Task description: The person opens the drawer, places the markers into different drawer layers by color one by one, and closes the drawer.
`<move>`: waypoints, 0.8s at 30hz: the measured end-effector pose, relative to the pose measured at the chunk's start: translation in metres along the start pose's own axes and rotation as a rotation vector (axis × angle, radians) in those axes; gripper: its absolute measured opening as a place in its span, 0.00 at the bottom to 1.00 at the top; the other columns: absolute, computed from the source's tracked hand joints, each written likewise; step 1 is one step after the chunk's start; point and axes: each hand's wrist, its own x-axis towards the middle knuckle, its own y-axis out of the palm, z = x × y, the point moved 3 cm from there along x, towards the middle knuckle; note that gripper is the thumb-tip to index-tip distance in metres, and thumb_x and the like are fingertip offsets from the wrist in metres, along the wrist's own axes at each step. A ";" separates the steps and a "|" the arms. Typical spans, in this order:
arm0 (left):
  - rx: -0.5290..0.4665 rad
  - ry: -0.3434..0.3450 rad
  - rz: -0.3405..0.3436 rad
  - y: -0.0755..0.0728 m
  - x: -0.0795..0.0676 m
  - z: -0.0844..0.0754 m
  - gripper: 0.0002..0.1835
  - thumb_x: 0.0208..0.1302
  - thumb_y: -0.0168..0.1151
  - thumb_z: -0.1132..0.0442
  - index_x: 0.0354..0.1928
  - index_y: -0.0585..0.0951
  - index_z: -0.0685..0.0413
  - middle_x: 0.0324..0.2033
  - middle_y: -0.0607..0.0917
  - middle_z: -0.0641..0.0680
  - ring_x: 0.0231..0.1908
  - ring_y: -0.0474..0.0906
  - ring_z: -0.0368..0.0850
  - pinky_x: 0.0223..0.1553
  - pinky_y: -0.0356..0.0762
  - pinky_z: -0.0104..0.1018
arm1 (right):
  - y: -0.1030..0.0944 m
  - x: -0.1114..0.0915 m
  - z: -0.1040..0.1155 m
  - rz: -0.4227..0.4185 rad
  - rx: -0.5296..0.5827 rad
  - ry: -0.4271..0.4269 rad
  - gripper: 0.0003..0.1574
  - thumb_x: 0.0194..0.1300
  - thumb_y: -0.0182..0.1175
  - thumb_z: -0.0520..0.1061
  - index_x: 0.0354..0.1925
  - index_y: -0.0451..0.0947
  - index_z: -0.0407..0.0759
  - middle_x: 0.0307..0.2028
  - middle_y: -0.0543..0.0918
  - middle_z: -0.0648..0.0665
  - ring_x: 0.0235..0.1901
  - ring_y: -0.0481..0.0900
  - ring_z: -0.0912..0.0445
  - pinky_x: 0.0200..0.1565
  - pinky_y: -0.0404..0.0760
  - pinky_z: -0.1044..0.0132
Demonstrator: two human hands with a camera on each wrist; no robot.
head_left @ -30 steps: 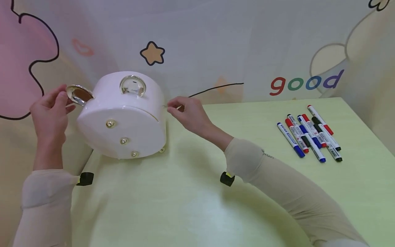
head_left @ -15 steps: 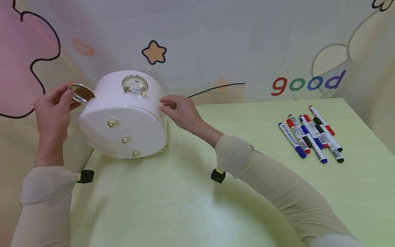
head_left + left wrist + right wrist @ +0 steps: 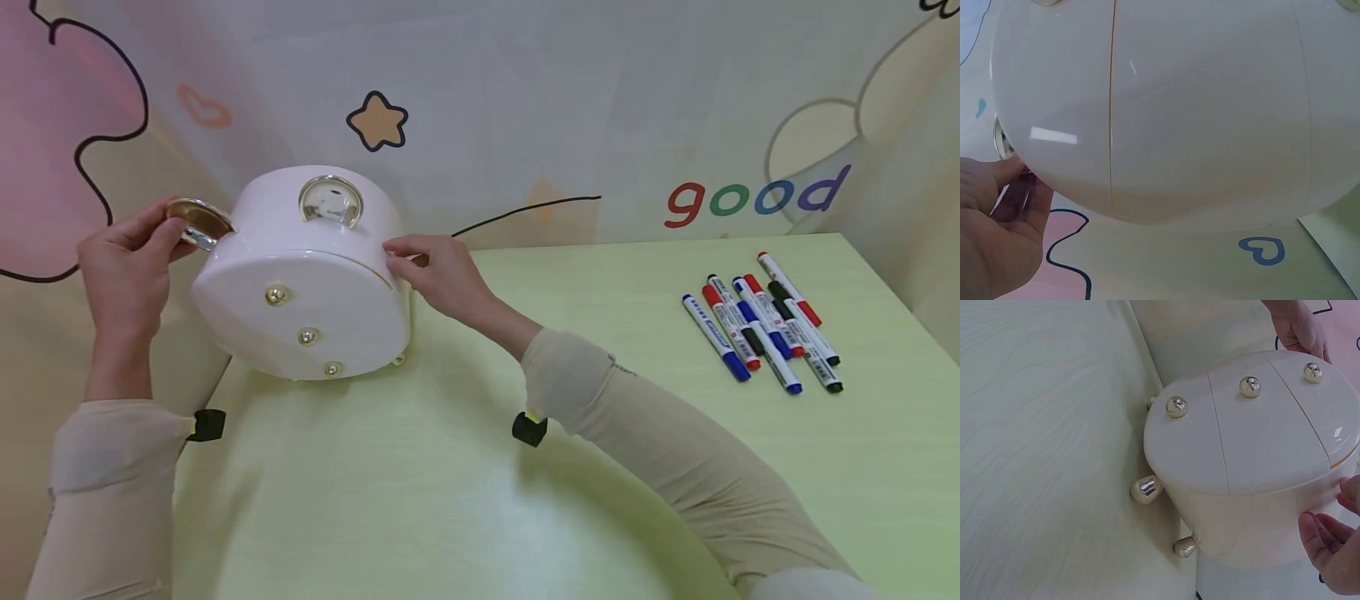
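Note:
A white, glossy, rounded drawer box (image 3: 307,300) with gold ball knobs (image 3: 277,294) stands at the left of the table. Two gold-rimmed, ear-like pieces stick out from its upper part. My left hand (image 3: 131,267) pinches the left gold ear (image 3: 201,221) between thumb and fingers; the other gold ear (image 3: 331,201) is untouched. My right hand (image 3: 442,271) is at the box's right side, its bent fingertips right at the side wall close to the top seam. In the right wrist view, the right fingers (image 3: 1322,540) lie against that wall, below the seam of the end drawer.
Several whiteboard markers (image 3: 776,333) with red, blue and black caps lie in a loose pile on the right of the pale green table (image 3: 420,500). A printed backdrop (image 3: 495,100) rises behind the table. Gold feet (image 3: 1147,489) support the box.
My right hand has moved left, from just beside the box to its side wall. The left hand keeps its pinch on the gold ear. The box stays in place while the view shifts slightly.

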 end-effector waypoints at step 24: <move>-0.006 0.062 0.097 0.024 -0.013 -0.005 0.11 0.62 0.70 0.77 0.47 0.89 0.65 0.35 0.89 0.51 0.31 0.88 0.38 0.36 0.84 0.28 | -0.024 -0.016 -0.014 -0.057 0.157 0.028 0.14 0.73 0.64 0.40 0.54 0.87 0.38 0.45 0.88 0.42 0.39 0.85 0.46 0.39 0.84 0.58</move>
